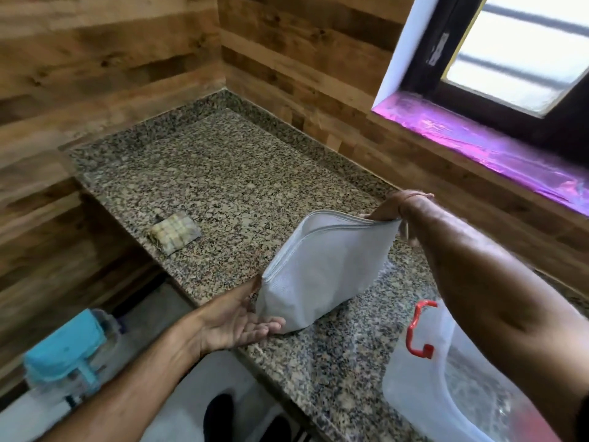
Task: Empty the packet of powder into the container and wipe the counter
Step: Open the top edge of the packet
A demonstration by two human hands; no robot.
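Standing on speckled granite counter (223, 173): white flat powder packet (322, 266), right hand (393, 208) pinching top corner, left hand (242, 317) open-palmed at its base; clear plastic red-latched container (446, 371) beside; folded checked cloth (175, 232) apart.

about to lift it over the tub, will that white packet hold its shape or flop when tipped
Probably floppy: the white packet bows between the right hand pinching its top corner and the open left hand at its lower edge. Its base rests on the counter, so its weight is hard to judge. The smooth skin may slip.
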